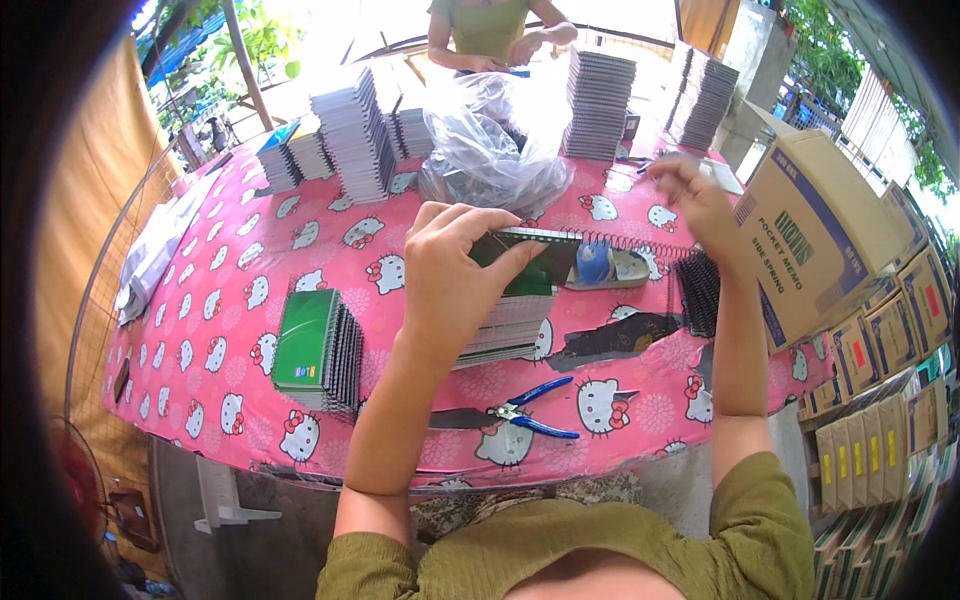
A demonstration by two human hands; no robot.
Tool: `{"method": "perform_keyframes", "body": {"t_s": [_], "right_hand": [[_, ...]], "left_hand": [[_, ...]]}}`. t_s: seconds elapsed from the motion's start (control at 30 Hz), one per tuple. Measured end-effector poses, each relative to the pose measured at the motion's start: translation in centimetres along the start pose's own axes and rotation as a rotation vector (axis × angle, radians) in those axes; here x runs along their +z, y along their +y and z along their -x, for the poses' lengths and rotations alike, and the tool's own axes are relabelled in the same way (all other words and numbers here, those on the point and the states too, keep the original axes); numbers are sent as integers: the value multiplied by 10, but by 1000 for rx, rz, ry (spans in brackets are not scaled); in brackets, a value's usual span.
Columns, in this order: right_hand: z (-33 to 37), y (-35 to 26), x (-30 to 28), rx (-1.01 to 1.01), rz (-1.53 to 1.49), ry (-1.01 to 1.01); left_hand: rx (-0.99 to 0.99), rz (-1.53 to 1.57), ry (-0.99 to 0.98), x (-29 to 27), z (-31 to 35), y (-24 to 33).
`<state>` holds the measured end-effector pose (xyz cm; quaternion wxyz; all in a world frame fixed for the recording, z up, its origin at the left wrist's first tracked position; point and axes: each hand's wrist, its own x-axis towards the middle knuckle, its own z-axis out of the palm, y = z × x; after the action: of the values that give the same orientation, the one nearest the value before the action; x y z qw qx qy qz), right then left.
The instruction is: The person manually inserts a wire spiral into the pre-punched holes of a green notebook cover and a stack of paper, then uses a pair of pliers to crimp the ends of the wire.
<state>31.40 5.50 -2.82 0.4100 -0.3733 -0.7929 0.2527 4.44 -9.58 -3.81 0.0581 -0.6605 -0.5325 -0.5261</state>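
My left hand (pixel 445 255) pinches a small notebook (pixel 540 235) by its punched edge, thumb beneath and fingers on top. A thin wire spiral (pixel 640 244) stretches from that edge toward the right. My right hand (pixel 690 200) is raised above the spiral's far end, its fingers bent and blurred by motion; whether they hold anything is unclear. Under the left hand stands a stack of unbound notebooks (pixel 508 328). Just beyond the spiral sits a blue and white object (pixel 595 265), partly hidden. Blue-handled pliers (pixel 515 410) lie open near the table's front edge.
Green spiral notebooks (pixel 305 345) are stacked at left. Dark spirals (pixel 698 290) lie by a cardboard box (pixel 800 235) at right. Tall notebook piles (pixel 350 135) and a clear plastic bag (pixel 495 160) stand across the pink patterned table (pixel 225 400). Another person (pixel 490 35) works opposite.
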Motion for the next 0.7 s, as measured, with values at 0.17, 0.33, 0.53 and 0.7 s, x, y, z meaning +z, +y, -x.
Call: {"method": "perform_keyframes", "body": {"t_s": [0.17, 0.33, 0.53, 0.7], "right_hand": [[54, 129, 51, 102, 606, -406], [36, 110, 74, 322, 851, -433], [-3, 10, 39, -97, -1281, -296], [-24, -10, 37, -335, 190, -299]], "left_hand": [[25, -17, 24, 8, 1, -3], [2, -22, 52, 10, 1, -1], [-38, 4, 38, 11, -1, -5], [-131, 0, -53, 6, -5, 1]]}}
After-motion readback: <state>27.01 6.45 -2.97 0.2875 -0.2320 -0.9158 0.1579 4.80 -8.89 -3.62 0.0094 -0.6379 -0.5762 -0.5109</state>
